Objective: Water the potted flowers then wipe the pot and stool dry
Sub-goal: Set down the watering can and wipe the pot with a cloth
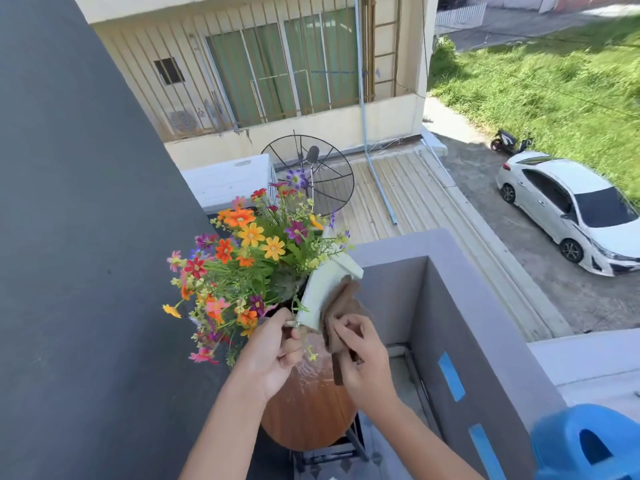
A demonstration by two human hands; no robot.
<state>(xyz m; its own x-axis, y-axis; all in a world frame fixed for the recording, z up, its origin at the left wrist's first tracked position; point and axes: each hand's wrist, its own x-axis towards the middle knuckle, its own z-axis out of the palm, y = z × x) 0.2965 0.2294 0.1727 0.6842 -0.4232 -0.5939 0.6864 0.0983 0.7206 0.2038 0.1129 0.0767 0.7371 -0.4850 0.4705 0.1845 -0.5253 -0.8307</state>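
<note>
A white square pot point(323, 285) full of colourful flowers point(242, 258) is tilted up above a round wooden stool point(308, 410). My left hand point(273, 348) grips the pot's lower edge near the stems. Against the pot's right side my right hand point(363, 355) presses a brown cloth point(341, 306). The stool's top glistens with water just below the pot.
A dark wall point(86, 237) rises on the left and a grey balcony parapet point(460, 306) with blue tape strips on the right. A blue watering can point(588, 445) sits on the parapet at bottom right. Below are a roof, a satellite dish and a white car.
</note>
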